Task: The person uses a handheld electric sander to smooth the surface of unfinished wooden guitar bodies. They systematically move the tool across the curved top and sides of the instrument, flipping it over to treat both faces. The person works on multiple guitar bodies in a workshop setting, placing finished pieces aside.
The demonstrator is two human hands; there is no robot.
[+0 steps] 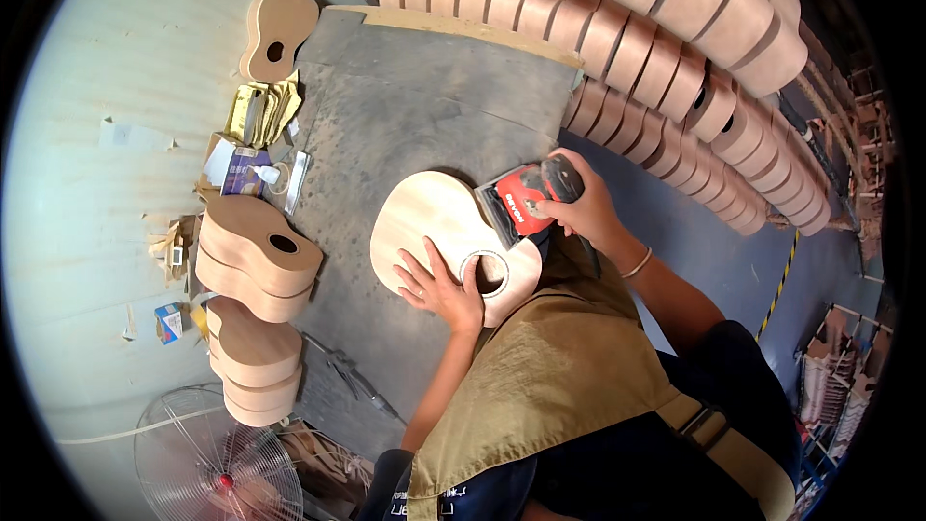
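A pale wooden guitar body point(421, 217) with a round soundhole lies on the dark worktable point(386, 87), its lower end close against my apron. My left hand point(444, 291) rests flat on its top beside the soundhole, fingers spread. In my right hand point(590, 203) is a red and black electric sander point(526, 201), gripped by its dark rounded top. The sander's pad sits at the body's right edge, by the waist; whether it presses on the wood I cannot tell.
Small guitar bodies point(256, 256) are stacked along the table's left side, near a purple box point(246, 172) and yellow sandpaper sheets point(262, 111). An air gun point(352, 376) lies at the near left edge, by a wire-caged fan point(220, 453). Racked guitar bodies point(617, 39) line the far right.
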